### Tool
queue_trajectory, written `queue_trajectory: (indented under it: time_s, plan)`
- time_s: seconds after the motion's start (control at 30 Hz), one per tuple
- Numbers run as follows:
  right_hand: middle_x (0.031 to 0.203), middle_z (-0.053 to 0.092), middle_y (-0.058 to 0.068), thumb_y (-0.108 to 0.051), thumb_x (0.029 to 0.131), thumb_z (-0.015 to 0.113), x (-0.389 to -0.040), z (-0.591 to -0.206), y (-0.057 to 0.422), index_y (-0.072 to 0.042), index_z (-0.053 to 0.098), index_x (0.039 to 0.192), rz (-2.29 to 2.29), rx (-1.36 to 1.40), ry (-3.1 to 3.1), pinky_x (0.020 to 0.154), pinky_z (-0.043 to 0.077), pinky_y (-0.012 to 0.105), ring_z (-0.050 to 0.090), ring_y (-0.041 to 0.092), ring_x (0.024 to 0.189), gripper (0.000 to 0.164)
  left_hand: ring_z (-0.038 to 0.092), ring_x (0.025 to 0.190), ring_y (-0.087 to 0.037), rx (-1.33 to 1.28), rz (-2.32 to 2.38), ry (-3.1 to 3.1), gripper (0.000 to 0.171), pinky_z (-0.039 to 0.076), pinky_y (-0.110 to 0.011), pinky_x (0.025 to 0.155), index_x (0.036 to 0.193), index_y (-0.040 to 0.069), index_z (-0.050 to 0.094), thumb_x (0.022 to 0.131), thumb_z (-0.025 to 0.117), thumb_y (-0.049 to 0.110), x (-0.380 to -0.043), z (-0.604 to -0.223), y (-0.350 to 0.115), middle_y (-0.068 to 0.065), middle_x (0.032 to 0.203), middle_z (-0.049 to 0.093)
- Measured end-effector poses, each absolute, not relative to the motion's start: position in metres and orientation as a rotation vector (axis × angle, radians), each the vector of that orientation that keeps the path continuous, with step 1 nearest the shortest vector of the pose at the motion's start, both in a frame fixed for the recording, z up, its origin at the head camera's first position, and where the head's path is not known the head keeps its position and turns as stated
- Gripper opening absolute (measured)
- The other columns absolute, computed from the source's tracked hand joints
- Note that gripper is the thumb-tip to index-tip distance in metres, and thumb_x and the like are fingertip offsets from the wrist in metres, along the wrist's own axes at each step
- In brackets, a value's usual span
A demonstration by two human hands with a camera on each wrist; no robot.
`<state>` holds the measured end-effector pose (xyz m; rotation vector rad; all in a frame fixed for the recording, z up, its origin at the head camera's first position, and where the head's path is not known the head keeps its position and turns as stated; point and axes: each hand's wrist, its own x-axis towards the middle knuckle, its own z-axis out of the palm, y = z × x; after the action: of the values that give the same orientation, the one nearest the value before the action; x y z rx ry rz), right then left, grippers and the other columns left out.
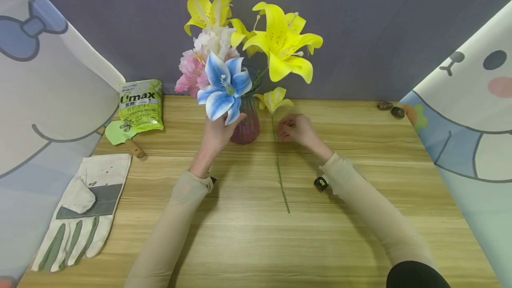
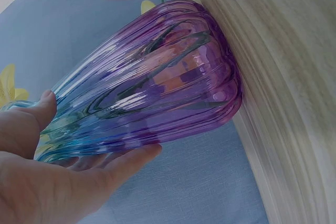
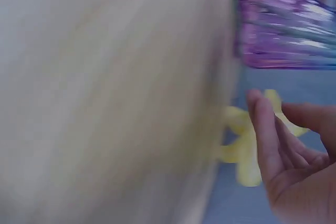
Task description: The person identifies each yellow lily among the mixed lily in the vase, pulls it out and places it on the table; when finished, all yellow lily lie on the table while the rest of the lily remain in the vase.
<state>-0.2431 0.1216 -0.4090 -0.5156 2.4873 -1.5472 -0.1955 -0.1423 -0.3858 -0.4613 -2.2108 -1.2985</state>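
A ribbed glass vase (image 1: 246, 126), purple at the base and turning blue toward the neck, stands at the back of the table. My left hand (image 1: 217, 136) grips it, thumb on one side and fingers on the other of the narrow part (image 2: 63, 124). Out of the vase rise a blue lily (image 1: 225, 87), large yellow lilies (image 1: 278, 39) and pink and white blooms (image 1: 192, 71). A single yellow lily (image 1: 274, 100) with a long green stem lies right of the vase. Beside its stem hovers my right hand (image 1: 299, 131), thumb and fingers apart, holding nothing.
At left are a green fertilizer bag (image 1: 142, 106), a small green shovel (image 1: 120, 132) with a wooden handle, and a work glove (image 1: 88, 208). Two dark stones (image 1: 397, 112) sit at the back right. A grey partition (image 1: 360, 34) rises behind the table.
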Motion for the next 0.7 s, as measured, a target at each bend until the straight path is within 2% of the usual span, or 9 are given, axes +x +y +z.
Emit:
queue_trajectory:
  time_s: [0.17, 0.33, 0.4, 0.5, 0.63, 0.7]
  plan:
    - [0.103, 0.076, 0.024, 0.007, 0.104, 0.064, -0.227, -0.368, 0.114, 0.015, 0.068, 0.116, -2.085, -0.659, 2.394, 0.075, 0.064, 0.035, 0.076, 0.031, 0.085, 0.015, 0.056, 0.113, -0.039, -0.463, -1.306, -2.198, 0.034, 0.044, -0.051, 0.104, 0.114, -0.011, 0.062, 0.091, 0.084, -0.001, -0.197, -0.387, -0.142, -0.023, 0.111, 0.061]
    - [0.112, 0.078, 0.020, 0.011, 0.099, 0.069, -0.209, -0.327, 0.089, 0.012, 0.071, 0.118, -2.535, -0.998, 2.100, 0.081, 0.063, 0.040, 0.077, 0.027, 0.096, 0.019, 0.054, 0.111, -0.037, -0.470, -1.306, -2.189, 0.027, 0.044, -0.051, 0.101, 0.104, -0.009, 0.063, 0.091, 0.084, 0.000, -0.197, -0.386, -0.143, -0.021, 0.106, 0.060]
    - [0.115, 0.076, 0.023, 0.013, 0.097, 0.071, -0.205, -0.318, 0.076, 0.013, 0.071, 0.116, -2.565, -1.093, 2.077, 0.085, 0.062, 0.041, 0.077, 0.026, 0.099, 0.019, 0.055, 0.112, -0.037, -0.469, -1.302, -2.192, 0.027, 0.044, -0.051, 0.101, 0.107, -0.010, 0.064, 0.091, 0.085, 0.000, -0.197, -0.386, -0.143, -0.022, 0.108, 0.061]
    - [0.117, 0.075, 0.028, 0.012, 0.096, 0.073, -0.205, -0.313, 0.060, 0.015, 0.070, 0.116, -2.590, -1.085, 2.131, 0.088, 0.062, 0.041, 0.077, 0.022, 0.098, 0.021, 0.056, 0.118, -0.037, -0.466, -1.303, -2.201, 0.037, 0.044, -0.050, 0.105, 0.119, -0.012, 0.064, 0.091, 0.085, 0.000, -0.197, -0.386, -0.143, -0.024, 0.117, 0.064]
    - [0.114, 0.076, 0.025, 0.011, 0.095, 0.074, -0.209, -0.313, 0.048, 0.015, 0.070, 0.120, -2.645, -1.003, 2.196, 0.086, 0.063, 0.041, 0.077, 0.022, 0.097, 0.025, 0.057, 0.121, -0.037, -0.471, -1.313, -2.216, 0.044, 0.044, -0.050, 0.107, 0.127, -0.013, 0.062, 0.092, 0.084, 0.000, -0.197, -0.387, -0.143, -0.025, 0.122, 0.065]
    - [0.113, 0.077, 0.022, 0.010, 0.095, 0.075, -0.212, -0.314, 0.044, 0.015, 0.071, 0.120, -2.664, -0.996, 2.216, 0.086, 0.063, 0.040, 0.077, 0.023, 0.098, 0.025, 0.057, 0.121, -0.038, -0.472, -1.308, -2.219, 0.043, 0.044, -0.051, 0.107, 0.126, -0.013, 0.062, 0.092, 0.084, 0.000, -0.197, -0.387, -0.143, -0.025, 0.121, 0.065]
